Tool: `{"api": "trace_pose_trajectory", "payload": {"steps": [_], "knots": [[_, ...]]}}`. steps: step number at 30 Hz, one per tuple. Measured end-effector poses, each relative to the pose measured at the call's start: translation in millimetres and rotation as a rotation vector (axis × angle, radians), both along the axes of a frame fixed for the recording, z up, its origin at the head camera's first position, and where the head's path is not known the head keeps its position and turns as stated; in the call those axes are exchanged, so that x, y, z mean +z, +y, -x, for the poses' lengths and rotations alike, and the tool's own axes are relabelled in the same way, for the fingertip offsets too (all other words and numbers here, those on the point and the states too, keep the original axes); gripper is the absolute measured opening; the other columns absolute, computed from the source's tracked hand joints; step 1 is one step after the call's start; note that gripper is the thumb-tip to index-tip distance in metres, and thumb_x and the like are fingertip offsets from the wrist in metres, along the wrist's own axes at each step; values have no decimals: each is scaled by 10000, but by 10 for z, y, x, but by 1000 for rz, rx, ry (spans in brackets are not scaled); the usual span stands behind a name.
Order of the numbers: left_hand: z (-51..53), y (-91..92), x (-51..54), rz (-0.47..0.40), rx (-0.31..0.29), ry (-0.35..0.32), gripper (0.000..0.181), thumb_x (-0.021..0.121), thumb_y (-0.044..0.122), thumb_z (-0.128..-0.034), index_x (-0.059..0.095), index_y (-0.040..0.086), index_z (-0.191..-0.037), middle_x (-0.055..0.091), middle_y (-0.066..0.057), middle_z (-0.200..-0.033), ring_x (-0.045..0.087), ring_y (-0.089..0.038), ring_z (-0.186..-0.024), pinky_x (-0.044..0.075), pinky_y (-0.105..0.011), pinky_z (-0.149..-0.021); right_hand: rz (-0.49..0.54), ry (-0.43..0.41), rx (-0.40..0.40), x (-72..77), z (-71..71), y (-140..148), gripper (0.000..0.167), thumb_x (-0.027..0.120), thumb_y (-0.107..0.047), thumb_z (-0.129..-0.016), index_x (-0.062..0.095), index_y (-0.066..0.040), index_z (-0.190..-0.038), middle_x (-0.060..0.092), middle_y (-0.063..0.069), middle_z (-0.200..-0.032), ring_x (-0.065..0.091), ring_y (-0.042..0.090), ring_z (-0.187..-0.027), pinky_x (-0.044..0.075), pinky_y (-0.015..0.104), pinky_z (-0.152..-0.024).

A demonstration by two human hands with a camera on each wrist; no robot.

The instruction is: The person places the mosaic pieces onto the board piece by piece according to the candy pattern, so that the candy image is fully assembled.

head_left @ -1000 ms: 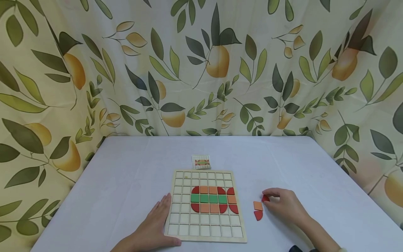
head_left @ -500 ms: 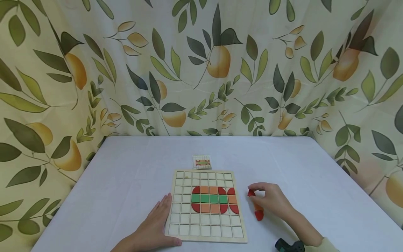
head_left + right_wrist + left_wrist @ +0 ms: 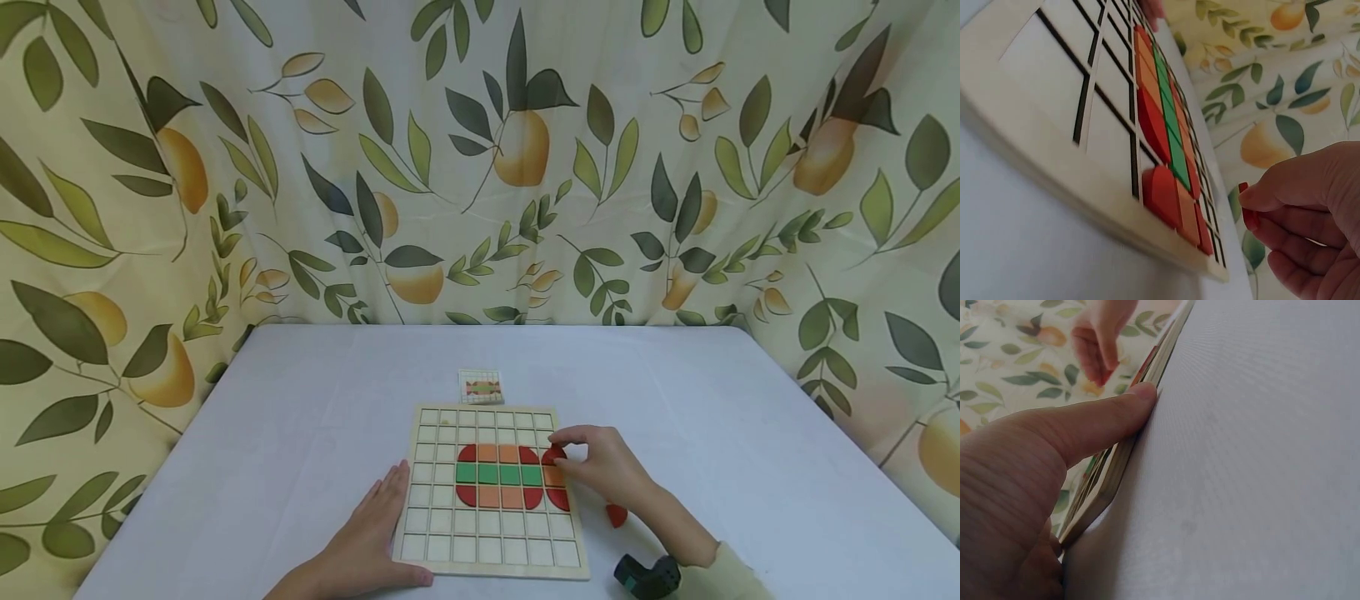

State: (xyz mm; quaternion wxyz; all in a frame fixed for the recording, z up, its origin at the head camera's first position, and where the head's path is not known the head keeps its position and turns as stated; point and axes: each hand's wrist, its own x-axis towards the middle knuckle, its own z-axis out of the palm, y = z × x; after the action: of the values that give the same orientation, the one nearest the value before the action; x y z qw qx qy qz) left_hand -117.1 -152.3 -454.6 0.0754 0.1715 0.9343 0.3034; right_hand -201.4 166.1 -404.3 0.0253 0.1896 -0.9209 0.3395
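My left hand (image 3: 366, 540) rests at the near left corner of a wooden grid board (image 3: 491, 570). Its fingers lie straight along the left side and its thumb (image 3: 1094, 428) touches the near edge. Between thumb and fingers, my right hand (image 3: 609, 471) pinches a red rounded tile (image 3: 1249, 209), held above the right edge of the board. Set in the grid are green squares (image 3: 487, 473), orange squares (image 3: 489, 496) and red quarter-round tiles (image 3: 467, 495). The right fingertips partly cover the rightmost filled column in the head view.
A small pattern card (image 3: 481, 387) lies just beyond the board. One loose red quarter-round tile (image 3: 617, 516) is on the white table (image 3: 322, 417), beside the right forearm. A black device (image 3: 647, 577) sits at the right wrist. A fruit-patterned curtain (image 3: 480, 208) hangs behind.
My right hand has moved left from beside the loose tiles to the board's right edge, carrying the red tile. The loose orange square is now hidden from the head view. My left hand stays put.
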Motion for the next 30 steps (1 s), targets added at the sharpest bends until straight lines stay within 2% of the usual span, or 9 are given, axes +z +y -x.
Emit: {"api": "trace_pose_trajectory", "payload": {"steps": [4, 6, 10, 16, 24, 30], "knots": [[4, 13, 1, 6, 6, -17, 1318, 645, 754, -557, 35, 24, -1469, 79, -81, -1529, 30, -223, -1386, 40, -412, -1095, 9, 15, 54, -5, 12, -99, 250, 738, -31, -743, 706, -35, -992, 676, 35, -967, 610, 224, -952, 501, 405, -816], [5, 19, 6, 14, 9, -21, 1319, 641, 758, -555, 37, 25, -1470, 81, -80, -1529, 32, -223, -1386, 68, -460, -1088, 15, 13, 76, -12, 18, -148, 247, 737, -41, -748, 707, -37, -994, 675, 38, -971, 605, 221, -949, 510, 389, -801], [3, 22, 20, 17, 11, -25, 1315, 639, 758, -555, 43, 27, -1471, 85, -77, -1529, 32, -219, -1386, 70, -465, -1088, 20, 25, 125, -29, 42, -244, 236, 732, -50, -759, 707, -40, -993, 675, 33, -969, 600, 186, -914, 527, 342, -755], [2, 17, 26, 13, 13, -21, 1314, 641, 758, -554, 50, 23, -1470, 87, -81, -1528, 34, -219, -1386, 72, -469, -1086, 32, 49, 184, -40, 97, -413, 223, 715, -29, -772, 707, -27, -995, 682, 26, -939, 612, 172, -898, 529, 341, -748], [10, 8, 7, -3, 2, -15, 1318, 646, 753, -558, 33, 26, -1470, 77, -82, -1529, 27, -220, -1386, 69, -467, -1086, 35, -11, 251, -54, 144, -619, 242, 700, -47, -792, 694, -16, -1033, 678, 34, -973, 601, 159, -918, 515, 341, -786], [10, 1, 9, -3, 2, -31, 1307, 639, 755, -564, 35, 35, -1472, 77, -73, -1529, 24, -214, -1386, 65, -472, -1086, 47, -8, 315, -50, 184, -771, 231, 692, -41, -796, 692, -6, -1024, 681, 55, -977, 610, 205, -947, 521, 333, -763]]}}
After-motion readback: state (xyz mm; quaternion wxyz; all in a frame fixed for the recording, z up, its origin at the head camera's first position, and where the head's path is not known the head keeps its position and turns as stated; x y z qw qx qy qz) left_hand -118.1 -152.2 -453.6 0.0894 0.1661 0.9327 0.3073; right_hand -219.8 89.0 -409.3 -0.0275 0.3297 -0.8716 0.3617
